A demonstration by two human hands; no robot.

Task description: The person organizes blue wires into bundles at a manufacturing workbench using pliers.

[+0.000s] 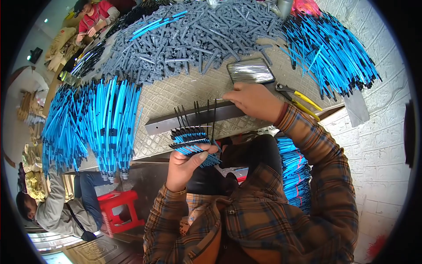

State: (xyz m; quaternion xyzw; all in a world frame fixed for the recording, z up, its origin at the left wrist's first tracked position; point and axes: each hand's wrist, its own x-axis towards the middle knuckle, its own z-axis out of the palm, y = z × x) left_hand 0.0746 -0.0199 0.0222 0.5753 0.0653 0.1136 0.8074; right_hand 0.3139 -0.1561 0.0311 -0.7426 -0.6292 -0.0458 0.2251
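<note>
A bundle of blue rods with black ends [193, 140] is gripped in my left hand [187, 165], just off the table's near edge. Several thin black stems stick up from the bundle, and a thin silver pin lies across its top. My right hand [252, 100] is closed in a pinch beside the tall black stem [214, 119] at the bundle's right. A thin silver wire [220, 99] shows at its fingertips, reaching the stem's top. Beyond that hand lies a black-rimmed tray [250, 71] of thin silver wires.
Pliers with yellow handles [303, 105] lie right of my right hand. A metal bar [154, 126] runs along the table's near edge. Grey plastic tubes [189, 37] are heaped behind. Blue rod piles stand left [105, 119] and right [329, 53]. Two other people are at the left.
</note>
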